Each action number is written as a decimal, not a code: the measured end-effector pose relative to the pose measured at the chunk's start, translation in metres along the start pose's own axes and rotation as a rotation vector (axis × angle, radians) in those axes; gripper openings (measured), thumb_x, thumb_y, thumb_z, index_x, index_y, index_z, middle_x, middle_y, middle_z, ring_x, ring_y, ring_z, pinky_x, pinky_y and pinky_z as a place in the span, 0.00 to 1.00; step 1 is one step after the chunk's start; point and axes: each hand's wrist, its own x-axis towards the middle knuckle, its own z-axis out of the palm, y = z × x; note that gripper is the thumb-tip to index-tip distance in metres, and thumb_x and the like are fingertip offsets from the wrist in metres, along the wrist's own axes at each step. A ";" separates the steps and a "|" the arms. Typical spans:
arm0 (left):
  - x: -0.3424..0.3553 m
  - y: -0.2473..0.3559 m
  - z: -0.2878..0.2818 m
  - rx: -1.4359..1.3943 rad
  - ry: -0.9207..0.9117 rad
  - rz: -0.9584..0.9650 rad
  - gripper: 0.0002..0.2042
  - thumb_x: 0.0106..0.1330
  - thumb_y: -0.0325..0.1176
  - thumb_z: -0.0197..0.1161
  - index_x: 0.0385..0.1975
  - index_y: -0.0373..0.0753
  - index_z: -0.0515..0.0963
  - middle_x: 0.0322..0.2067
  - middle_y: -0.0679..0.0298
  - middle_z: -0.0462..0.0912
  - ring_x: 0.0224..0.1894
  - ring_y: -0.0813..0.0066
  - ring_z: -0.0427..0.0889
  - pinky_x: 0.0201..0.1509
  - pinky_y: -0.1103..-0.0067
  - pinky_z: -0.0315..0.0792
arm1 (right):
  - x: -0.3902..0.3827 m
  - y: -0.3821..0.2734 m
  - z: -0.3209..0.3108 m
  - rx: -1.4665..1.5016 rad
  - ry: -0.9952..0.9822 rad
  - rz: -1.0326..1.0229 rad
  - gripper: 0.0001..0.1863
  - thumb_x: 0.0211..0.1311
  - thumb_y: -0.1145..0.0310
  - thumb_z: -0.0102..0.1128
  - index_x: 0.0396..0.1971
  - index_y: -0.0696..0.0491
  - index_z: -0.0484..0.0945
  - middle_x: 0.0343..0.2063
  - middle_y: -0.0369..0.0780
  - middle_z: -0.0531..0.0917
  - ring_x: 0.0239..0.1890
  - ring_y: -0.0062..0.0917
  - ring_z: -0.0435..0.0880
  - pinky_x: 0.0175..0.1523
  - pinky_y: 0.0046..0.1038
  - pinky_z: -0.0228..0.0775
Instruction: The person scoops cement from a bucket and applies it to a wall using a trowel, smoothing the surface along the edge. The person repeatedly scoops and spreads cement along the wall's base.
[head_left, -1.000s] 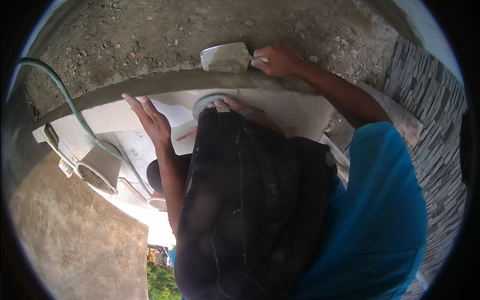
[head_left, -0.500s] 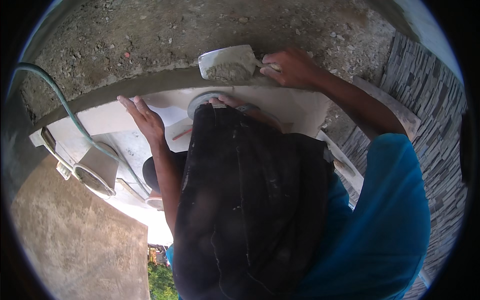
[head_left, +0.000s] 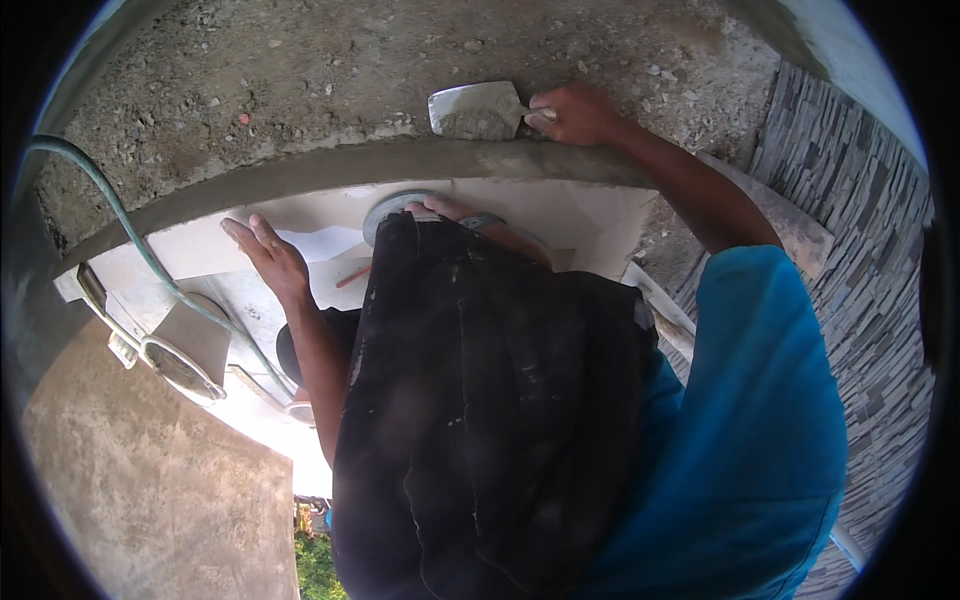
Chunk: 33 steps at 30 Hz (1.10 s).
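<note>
My right hand (head_left: pixel 578 113) grips the handle of a trowel (head_left: pixel 476 111). Its broad metal blade points left, smeared with wet grey mortar, just beyond a dark, smooth mortar strip (head_left: pixel 310 175). I cannot tell whether the blade touches the ground. My left hand (head_left: pixel 268 258) is empty, fingers stretched out, over the pale ledge (head_left: pixel 200 240) near the strip. Between my hands, my bent leg in black trousers (head_left: pixel 480 400) hides part of the ledge. Beside its foot (head_left: pixel 440 208) a grey, rounded flat thing shows, perhaps a sandal.
Rough, stony ground (head_left: pixel 330 70) lies beyond the strip. A green hose (head_left: pixel 110 200) crosses the ledge at left, near a bucket (head_left: pixel 185 370) and a brush (head_left: pixel 123 349). A thin red stick (head_left: pixel 353 275) lies by my leg. Grey stone-strip cladding (head_left: pixel 850 220) covers the right side.
My right hand has moved the trowel a little to the right and farther out, off the mortar strip's edge. My left hand, still open, sits slightly lower and more left in view.
</note>
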 end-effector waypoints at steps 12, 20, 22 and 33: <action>0.014 -0.042 -0.007 0.030 0.014 -0.071 0.44 0.79 0.61 0.39 0.74 0.21 0.44 0.77 0.36 0.41 0.80 0.45 0.39 0.82 0.64 0.36 | -0.042 -0.012 -0.020 0.015 0.008 -0.069 0.20 0.69 0.50 0.58 0.49 0.49 0.85 0.40 0.48 0.88 0.45 0.47 0.86 0.53 0.47 0.76; 0.020 -0.052 -0.002 0.026 -0.010 -0.105 0.43 0.79 0.60 0.38 0.75 0.21 0.43 0.77 0.36 0.39 0.81 0.46 0.36 0.83 0.64 0.33 | -0.076 -0.030 -0.047 0.034 -0.070 -0.011 0.21 0.70 0.49 0.57 0.49 0.51 0.84 0.42 0.48 0.88 0.46 0.48 0.86 0.53 0.47 0.76; 0.020 -0.053 -0.003 0.032 -0.018 -0.103 0.43 0.79 0.60 0.38 0.75 0.21 0.42 0.77 0.36 0.38 0.81 0.46 0.35 0.83 0.64 0.32 | -0.075 -0.020 -0.043 0.046 -0.026 -0.056 0.22 0.70 0.49 0.56 0.50 0.50 0.84 0.44 0.48 0.87 0.48 0.48 0.85 0.53 0.47 0.76; 0.019 -0.050 -0.004 0.096 -0.083 -0.072 0.43 0.79 0.59 0.39 0.75 0.22 0.41 0.77 0.36 0.34 0.81 0.45 0.32 0.82 0.62 0.31 | 0.005 -0.017 0.000 0.017 -0.005 0.034 0.25 0.69 0.44 0.56 0.53 0.47 0.83 0.45 0.47 0.87 0.50 0.47 0.85 0.56 0.47 0.75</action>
